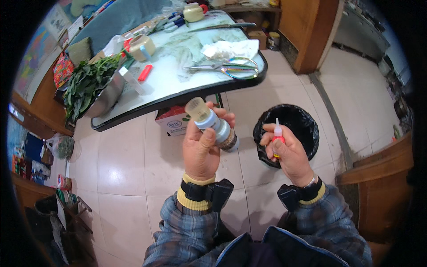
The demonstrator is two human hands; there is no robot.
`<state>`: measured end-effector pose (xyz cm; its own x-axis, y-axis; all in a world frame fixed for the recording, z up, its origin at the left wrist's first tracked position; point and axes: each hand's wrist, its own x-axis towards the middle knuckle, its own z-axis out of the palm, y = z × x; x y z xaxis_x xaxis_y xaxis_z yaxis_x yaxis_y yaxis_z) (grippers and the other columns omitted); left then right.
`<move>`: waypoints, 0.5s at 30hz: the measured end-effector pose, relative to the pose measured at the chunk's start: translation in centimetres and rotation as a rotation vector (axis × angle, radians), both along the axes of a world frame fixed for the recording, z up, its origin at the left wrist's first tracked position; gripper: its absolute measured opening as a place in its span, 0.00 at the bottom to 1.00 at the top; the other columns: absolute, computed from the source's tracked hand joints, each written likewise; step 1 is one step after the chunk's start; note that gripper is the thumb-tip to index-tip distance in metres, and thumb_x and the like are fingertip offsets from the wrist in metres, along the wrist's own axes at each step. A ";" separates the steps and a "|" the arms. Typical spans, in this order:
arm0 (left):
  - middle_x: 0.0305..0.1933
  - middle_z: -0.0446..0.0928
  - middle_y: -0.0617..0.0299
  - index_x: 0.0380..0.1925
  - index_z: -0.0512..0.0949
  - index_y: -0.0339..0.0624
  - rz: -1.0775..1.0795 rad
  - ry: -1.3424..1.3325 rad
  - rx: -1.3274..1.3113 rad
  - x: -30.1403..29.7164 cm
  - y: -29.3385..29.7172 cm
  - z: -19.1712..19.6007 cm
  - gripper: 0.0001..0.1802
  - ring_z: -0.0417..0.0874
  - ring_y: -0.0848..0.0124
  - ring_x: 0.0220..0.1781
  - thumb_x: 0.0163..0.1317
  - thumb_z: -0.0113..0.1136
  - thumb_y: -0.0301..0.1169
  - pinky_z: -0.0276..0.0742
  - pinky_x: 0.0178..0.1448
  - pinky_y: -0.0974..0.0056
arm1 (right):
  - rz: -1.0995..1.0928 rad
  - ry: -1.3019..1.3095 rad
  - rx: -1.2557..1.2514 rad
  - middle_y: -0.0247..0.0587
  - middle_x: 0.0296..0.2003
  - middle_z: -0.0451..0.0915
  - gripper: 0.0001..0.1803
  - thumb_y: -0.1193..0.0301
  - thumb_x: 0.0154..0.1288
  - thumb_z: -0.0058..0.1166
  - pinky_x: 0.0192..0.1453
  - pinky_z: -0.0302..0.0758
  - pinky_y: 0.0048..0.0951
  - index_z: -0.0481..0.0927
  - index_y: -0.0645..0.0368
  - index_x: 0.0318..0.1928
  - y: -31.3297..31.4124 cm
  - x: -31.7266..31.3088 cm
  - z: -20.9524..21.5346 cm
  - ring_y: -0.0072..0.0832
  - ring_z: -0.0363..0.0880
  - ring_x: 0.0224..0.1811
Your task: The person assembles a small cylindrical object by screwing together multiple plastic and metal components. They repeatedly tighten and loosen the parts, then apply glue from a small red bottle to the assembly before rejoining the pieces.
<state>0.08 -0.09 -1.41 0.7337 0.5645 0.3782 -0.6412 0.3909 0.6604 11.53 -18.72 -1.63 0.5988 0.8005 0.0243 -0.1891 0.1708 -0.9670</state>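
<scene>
We saw our left hand (pixel 202 149) wrapped around a small bottle (pixel 212 124), fingers closed on its lower half and thumb laid up its side, so that the pale cap end stuck out above the fist and tilted up to the left. The bottle carried a light blue band near the middle and a dark speckled band at its lower end. Our right hand (pixel 288 153) was clamped on a glue tube (pixel 277 139), pinched upright between thumb and fingers, its white nozzle pointing up and its red body and yellow base mostly hidden in the grip. Tube and bottle stood near each other but apart. Both wrists were raised in front of us, palms turned inward, each with a black strap over a plaid sleeve. Just beyond the right hand a bin (pixel 307 121) lined with a black bag stood on the tiled floor. Under the table (pixel 178 95) sat a white and red box (pixel 172 123). On the tabletop lay scissors (pixel 227 67), a red lighter (pixel 145 72), a tape roll (pixel 142 47) and leafy greens (pixel 86 82).
</scene>
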 end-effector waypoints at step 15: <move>0.56 0.78 0.57 0.60 0.70 0.37 0.378 0.175 -0.110 -2.1 7.0 -2.1 0.22 0.80 0.67 0.57 0.69 0.60 0.31 0.74 0.61 0.63 | -0.072 -0.288 -0.186 0.35 0.47 0.82 0.16 0.76 0.66 0.58 0.53 0.76 0.23 0.78 0.65 0.54 9.3 -0.2 2.2 0.19 0.78 0.46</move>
